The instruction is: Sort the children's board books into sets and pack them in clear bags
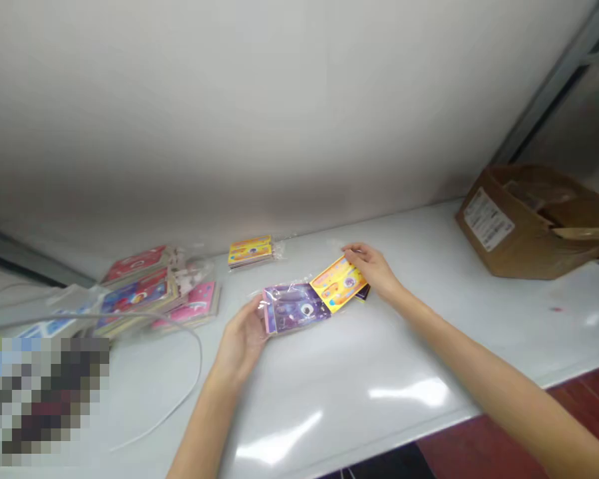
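My left hand [247,336] is closed on the left end of a clear plastic bag holding purple cards [297,309]. At the bag's right end, my right hand [372,266] pinches the upper right corner of a yellow patterned card [337,283], which overlaps the purple ones. A dark card edge [363,293] shows beneath the yellow card, near my right fingers. Behind my hands, a bagged stack of yellow cards [250,251] lies near the wall.
Bagged red, blue and pink card stacks [137,296] lie at the left, beside a thin white cable [199,359]. An open cardboard box [529,226] stands at the right on the white table [429,346]. A wall rises behind.
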{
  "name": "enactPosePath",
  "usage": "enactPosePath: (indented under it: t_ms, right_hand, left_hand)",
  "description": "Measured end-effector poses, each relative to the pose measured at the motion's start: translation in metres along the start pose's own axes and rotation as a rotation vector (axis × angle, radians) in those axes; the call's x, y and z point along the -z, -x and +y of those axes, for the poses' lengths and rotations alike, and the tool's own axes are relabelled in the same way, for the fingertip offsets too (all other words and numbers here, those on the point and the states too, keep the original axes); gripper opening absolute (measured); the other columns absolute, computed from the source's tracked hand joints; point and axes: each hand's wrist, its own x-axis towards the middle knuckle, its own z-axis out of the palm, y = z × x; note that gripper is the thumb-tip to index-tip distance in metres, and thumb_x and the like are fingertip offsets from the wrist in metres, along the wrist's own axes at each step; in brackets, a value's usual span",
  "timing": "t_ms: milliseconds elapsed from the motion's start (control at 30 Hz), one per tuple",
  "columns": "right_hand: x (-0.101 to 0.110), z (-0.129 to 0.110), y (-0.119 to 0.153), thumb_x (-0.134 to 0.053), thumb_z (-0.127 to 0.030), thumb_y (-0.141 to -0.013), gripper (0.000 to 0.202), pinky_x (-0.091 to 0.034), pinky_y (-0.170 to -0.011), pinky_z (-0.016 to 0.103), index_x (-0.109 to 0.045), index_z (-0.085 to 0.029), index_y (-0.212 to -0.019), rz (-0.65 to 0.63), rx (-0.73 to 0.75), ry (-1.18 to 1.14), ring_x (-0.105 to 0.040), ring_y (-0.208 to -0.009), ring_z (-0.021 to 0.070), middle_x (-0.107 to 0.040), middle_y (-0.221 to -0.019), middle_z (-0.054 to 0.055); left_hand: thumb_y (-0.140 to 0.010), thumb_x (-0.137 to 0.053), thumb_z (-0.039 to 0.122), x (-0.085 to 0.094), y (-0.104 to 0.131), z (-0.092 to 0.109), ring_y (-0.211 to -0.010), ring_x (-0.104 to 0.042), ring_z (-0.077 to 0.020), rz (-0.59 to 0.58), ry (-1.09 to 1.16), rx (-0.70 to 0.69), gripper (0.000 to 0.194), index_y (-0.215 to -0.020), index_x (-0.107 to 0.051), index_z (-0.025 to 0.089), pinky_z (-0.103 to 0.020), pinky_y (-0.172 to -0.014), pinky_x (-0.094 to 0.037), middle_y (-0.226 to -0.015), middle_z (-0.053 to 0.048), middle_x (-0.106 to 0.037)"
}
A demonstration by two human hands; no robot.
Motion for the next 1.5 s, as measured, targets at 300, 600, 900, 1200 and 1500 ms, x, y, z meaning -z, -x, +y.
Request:
enactPosePath:
  t_ms: [300,600,900,1200,1500]
  right_hand:
    - [-0.0018,0.0019,0.0003,-0.060,-0.050,-0.067,0.034,-0.042,-0.050,0.026,-0.057,-0.021,-0.085,-0.003,0.006,0.017,-0.056,-0.054,0.0151,-0.059,-0.063,-0.001]
    - [-0.0036,0.0012,0.0008,-0.060,-0.049,-0.067,0.033,-0.042,-0.050,0.025,-0.056,-0.021,-0.083,-0.013,-0.014,0.008,-0.055,-0.054,0.0138,-0.058,-0.062,-0.001]
    - [-0.0053,0.0021,0.0020,-0.061,-0.049,-0.067,0.033,-0.042,-0.049,0.024,-0.058,-0.019,-0.082,-0.006,-0.006,0.008,-0.056,-0.054,0.0140,-0.060,-0.062,-0.001]
    - [-0.0052,0.0051,0.0010,-0.060,-0.046,-0.070,0.029,-0.043,-0.049,0.025,-0.059,-0.020,-0.082,-0.005,0.010,0.031,-0.056,-0.053,0.0142,-0.060,-0.063,-0.001]
    - [-0.0051,0.0040,0.0025,-0.059,-0.046,-0.071,0.031,-0.043,-0.049,0.024,-0.059,-0.019,-0.086,-0.018,0.004,0.053,-0.056,-0.054,0.0138,-0.059,-0.064,0.000]
  left_hand:
    - [-0.072,-0.066,0.029,-0.0012,0.0002,-0.0005,-0.074,-0.065,-0.0178,0.045,-0.005,-0.011,0.015,-0.082,-0.070,0.017,-0.023,-0.067,-0.050,-0.076,-0.003,-0.072]
    - [-0.070,-0.068,0.030,0.0001,-0.0004,-0.0011,-0.069,-0.064,-0.0166,0.077,-0.022,-0.011,0.019,-0.083,-0.070,0.017,-0.023,-0.063,-0.048,-0.079,-0.003,-0.072]
    - [-0.067,-0.070,0.030,-0.0014,0.0000,-0.0011,-0.071,-0.064,-0.0174,0.094,-0.022,-0.017,0.018,-0.080,-0.070,0.018,-0.023,-0.062,-0.048,-0.079,-0.004,-0.072]
    - [-0.066,-0.072,0.030,-0.0017,0.0003,-0.0010,-0.067,-0.063,-0.0153,0.105,-0.022,-0.016,0.021,-0.082,-0.070,0.016,-0.022,-0.060,-0.049,-0.080,-0.003,-0.072]
    - [-0.066,-0.071,0.027,-0.0055,0.0025,0.0006,-0.067,-0.063,-0.0150,0.122,-0.029,-0.008,0.020,-0.081,-0.069,0.016,-0.022,-0.062,-0.048,-0.077,-0.001,-0.071]
